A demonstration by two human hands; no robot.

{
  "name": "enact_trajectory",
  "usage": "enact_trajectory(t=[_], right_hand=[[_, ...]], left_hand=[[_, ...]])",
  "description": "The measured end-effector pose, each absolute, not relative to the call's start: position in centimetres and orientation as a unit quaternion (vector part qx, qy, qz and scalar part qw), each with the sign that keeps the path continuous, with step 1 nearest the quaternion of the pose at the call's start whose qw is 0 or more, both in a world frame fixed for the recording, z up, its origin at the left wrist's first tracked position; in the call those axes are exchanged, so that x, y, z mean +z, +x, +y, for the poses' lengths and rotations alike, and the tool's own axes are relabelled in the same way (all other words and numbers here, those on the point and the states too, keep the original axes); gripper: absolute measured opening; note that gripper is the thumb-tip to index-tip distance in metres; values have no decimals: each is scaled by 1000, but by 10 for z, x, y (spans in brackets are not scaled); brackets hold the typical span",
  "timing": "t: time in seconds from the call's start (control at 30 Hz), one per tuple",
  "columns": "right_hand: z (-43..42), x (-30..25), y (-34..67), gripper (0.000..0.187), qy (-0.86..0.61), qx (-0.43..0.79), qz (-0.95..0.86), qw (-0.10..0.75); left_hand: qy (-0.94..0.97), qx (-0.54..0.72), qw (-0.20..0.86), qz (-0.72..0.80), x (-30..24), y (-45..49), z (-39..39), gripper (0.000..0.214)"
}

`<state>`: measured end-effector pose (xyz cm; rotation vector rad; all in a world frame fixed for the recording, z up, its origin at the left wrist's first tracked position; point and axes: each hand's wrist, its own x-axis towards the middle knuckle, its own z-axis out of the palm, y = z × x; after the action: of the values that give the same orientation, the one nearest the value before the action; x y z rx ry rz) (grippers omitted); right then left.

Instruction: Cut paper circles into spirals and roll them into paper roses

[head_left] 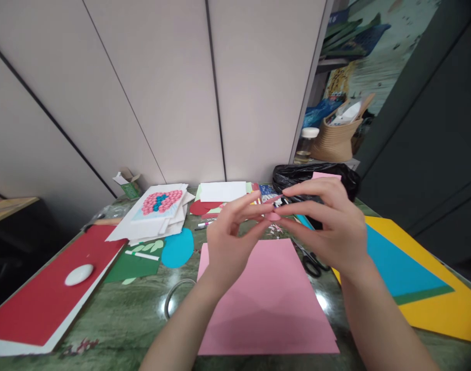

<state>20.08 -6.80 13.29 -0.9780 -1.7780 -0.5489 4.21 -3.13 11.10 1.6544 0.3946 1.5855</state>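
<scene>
My left hand (231, 234) and my right hand (332, 221) meet above the pink sheets, fingertips pinched around a small pink paper piece (273, 216). Part of the piece is hidden behind the fingers, so its full shape does not show. Below lies a stack of pink paper (266, 299). Black-handled scissors (312, 264) rest at its right side, partly under my right hand. Tiny paper scraps (274, 229) are scattered just behind the stack.
On the left are red paper (46, 288) with a white oval object (79, 274), a pink-and-blue artwork (162, 202), a blue paper circle (178, 248) and a metallic ring (169, 301). Yellow paper (440, 304) lies right. A black plastic bag (293, 175) sits at the back.
</scene>
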Motion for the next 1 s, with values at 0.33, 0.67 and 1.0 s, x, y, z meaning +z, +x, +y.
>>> enact_trajectory(t=[0.33,0.67,1.0], right_hand=[[-56,122,204,19,-363,76,-715,593],[-46,117,197,14,-406,-30,-727,552],[-48,116,198,4,-463,-354,-733,351]], left_hand=[[615,624,460,142,107,44,-26,31],[663,662,290,194,100,44,-15,38],[782,587,-106,182,93,44,0,53]])
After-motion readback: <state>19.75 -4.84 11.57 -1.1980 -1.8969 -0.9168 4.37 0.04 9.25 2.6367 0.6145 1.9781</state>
